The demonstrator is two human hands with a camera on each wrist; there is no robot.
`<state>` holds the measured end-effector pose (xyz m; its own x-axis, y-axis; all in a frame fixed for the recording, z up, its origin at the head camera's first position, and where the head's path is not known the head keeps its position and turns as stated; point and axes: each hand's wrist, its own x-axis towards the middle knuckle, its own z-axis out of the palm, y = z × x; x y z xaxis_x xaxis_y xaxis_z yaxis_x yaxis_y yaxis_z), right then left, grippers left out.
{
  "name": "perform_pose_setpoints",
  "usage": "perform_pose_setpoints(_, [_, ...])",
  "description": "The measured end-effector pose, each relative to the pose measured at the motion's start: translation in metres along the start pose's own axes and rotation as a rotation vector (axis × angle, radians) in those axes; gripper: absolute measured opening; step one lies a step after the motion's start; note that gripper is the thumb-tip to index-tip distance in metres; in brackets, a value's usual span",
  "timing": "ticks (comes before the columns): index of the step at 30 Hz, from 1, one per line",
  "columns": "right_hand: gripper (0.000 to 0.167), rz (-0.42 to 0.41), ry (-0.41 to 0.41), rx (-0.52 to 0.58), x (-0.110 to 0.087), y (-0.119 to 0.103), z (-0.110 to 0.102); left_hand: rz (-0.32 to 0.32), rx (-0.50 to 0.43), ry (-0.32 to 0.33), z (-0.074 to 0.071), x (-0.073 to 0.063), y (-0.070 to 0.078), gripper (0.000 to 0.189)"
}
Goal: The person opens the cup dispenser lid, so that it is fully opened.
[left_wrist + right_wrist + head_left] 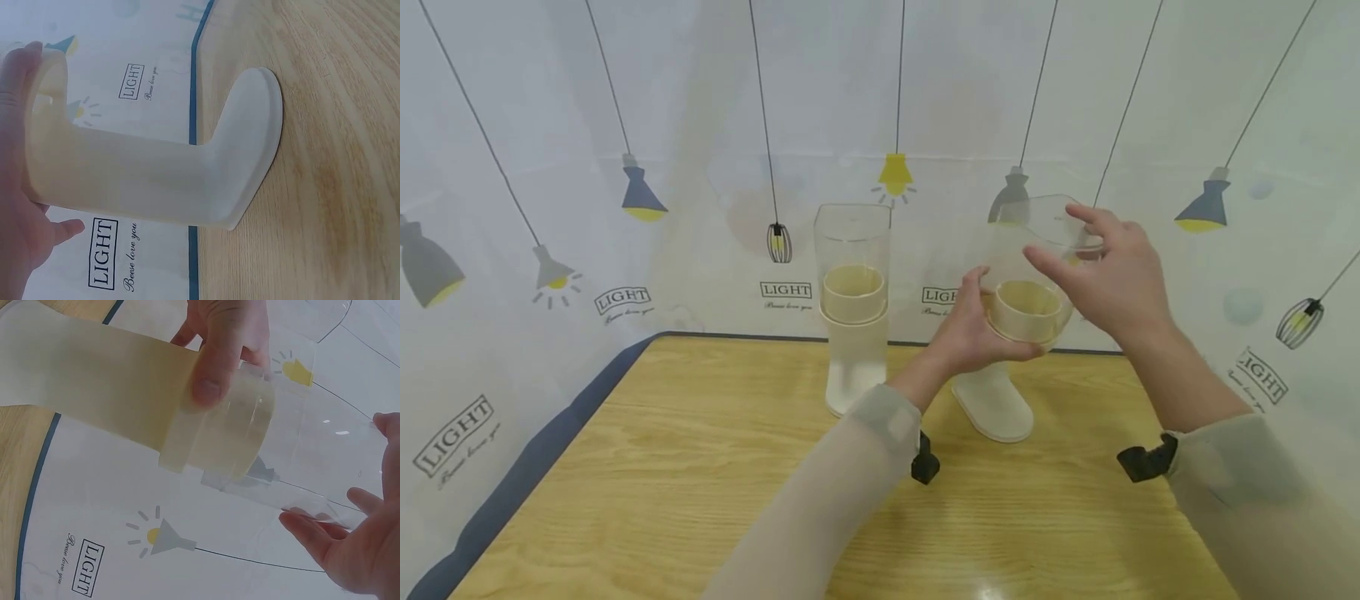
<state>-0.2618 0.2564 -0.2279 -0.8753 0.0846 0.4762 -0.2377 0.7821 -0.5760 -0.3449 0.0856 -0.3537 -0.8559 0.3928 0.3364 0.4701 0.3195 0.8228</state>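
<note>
A cream dispenser stand [996, 408] with a long rounded foot is at the table's back edge, right of centre. My left hand [973, 333] grips its round collar, thumb on one side and fingers on the other; the left wrist view shows the stand's column [137, 172] below that grip. At the collar's top sits a clear container [300, 444], its lower end around the cream inner ring [231, 425]. My right hand [1120, 283] holds the container near its upper rim, fingers and thumb spread around the wall. Whether the container is fully seated, I cannot tell.
To the left stands a second, similar dispenser [857, 358] with a clear container [853, 229] on top. The wooden table [700, 467] ends close behind both, against a white curtain [700, 108] printed with lamps. Black straps [925, 460] hang at the wrists.
</note>
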Motion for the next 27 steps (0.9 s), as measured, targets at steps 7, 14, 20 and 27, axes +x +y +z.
perform_pose_setpoints(7, [0.080, 0.019, 0.039, 0.046, -0.002, -0.002, -0.017, -0.006, -0.023, -0.006, -0.001, -0.003, -0.004, 0.143])
perform_pose_setpoints(14, [0.075, 0.022, 0.094, 0.051, -0.005, -0.001, -0.032, -0.065, -0.066, 0.075, -0.001, -0.008, -0.005, 0.139])
perform_pose_setpoints(20, [0.072, 0.035, 0.138, 0.048, -0.008, 0.006, -0.043, -0.138, -0.064, 0.103, 0.001, -0.012, -0.008, 0.132])
perform_pose_setpoints(27, [0.071, 0.077, 0.167, 0.060, -0.015, 0.013, -0.057, -0.151, -0.013, 0.105, 0.004, -0.016, -0.008, 0.125])
